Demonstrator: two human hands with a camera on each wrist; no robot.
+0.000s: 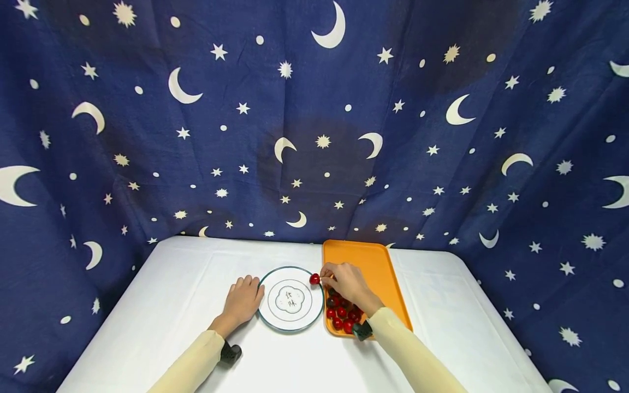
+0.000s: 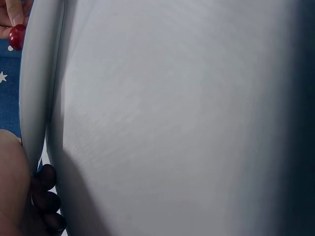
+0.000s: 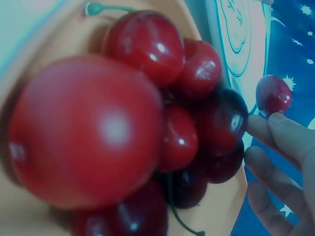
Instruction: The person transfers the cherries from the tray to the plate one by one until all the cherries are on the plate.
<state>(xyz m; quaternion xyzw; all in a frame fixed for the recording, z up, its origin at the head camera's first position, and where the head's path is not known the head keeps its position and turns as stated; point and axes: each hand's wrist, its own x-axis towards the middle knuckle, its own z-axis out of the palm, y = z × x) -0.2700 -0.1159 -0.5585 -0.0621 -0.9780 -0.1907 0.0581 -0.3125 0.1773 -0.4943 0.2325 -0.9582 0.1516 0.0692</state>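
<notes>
Fingertips of the right hand point(image 1: 348, 284) are pinching a single cherry point(image 1: 314, 279), round, glossy and deep red, at the right rim of the white plate point(image 1: 273, 317). More cherries point(image 1: 342, 315) are lying heaped on the orange tray point(image 1: 378, 267). Resting relaxed, the left hand point(image 1: 243, 301) is touching the plate's left edge.

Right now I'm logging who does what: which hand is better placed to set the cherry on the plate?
Right. The right hand already pinches the cherry at the plate rim; the left hand only rests against its far side.
</notes>
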